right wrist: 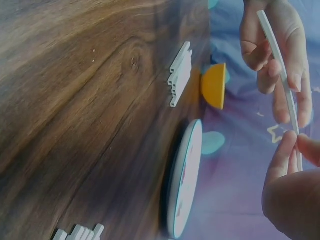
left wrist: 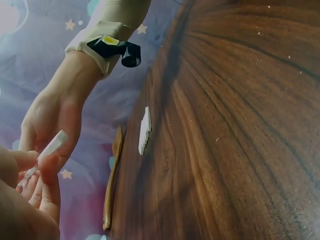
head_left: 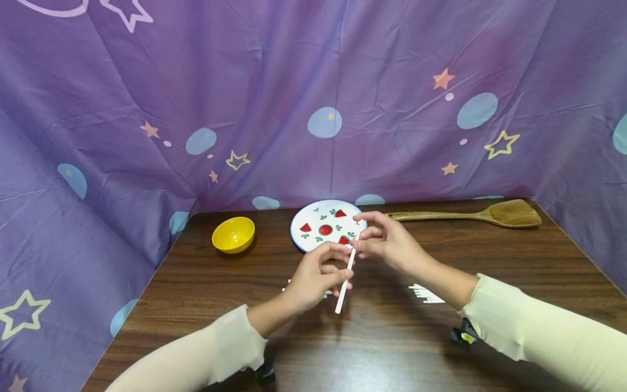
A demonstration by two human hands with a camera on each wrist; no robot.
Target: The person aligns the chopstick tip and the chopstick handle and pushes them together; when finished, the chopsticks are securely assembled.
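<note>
Both hands hold one thin white stick point(head_left: 344, 288) raised over the table, tilted with its lower end toward the person. The left hand point(head_left: 311, 275) pinches its middle between thumb and fingers. Higher up, near the far end, the right hand point(head_left: 394, 245) grips it with thumb and fingertips. In the right wrist view the stick point(right wrist: 280, 60) looks straight and narrow, passing from one hand to the other. Beneath the hands lie two groups of similar white sticks: one group point(head_left: 426, 294) below the right forearm, the other point(right wrist: 181, 75) mostly hidden behind the left hand in the head view.
Behind the hands a white plate point(head_left: 313, 218) with watermelon patterns stands on the dark wooden table point(head_left: 196, 305). A yellow bowl point(head_left: 233, 235) is at the back left, a wooden spatula point(head_left: 511, 213) at the back right. A purple patterned cloth point(head_left: 289, 71) hangs behind and beside the table.
</note>
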